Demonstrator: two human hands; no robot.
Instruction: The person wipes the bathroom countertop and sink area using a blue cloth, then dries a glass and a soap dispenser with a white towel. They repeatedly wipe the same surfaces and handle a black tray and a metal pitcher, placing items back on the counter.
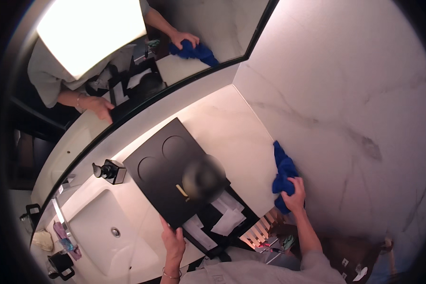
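Left hand [173, 240]: fingers closed on the near edge of the black tray [175, 177], lifting it at a tilt above the surface [232, 137].
Right hand [296, 194]: squeezes a blue cloth [283, 173], pressed on the marble wall [345, 94] at the surface's right end.
Tray: has two round dents.
Sink [106, 232]: white, left of the tray.
Black soap pump [110, 171]: just behind the sink.
Mirror [128, 61]: shows both hands.

White marble wall [345, 94] on the right, pale counter [232, 132] beneath it. A black-framed mirror [128, 57] runs far left, reflecting 1 bright light; a white sink [104, 232] sits near left.
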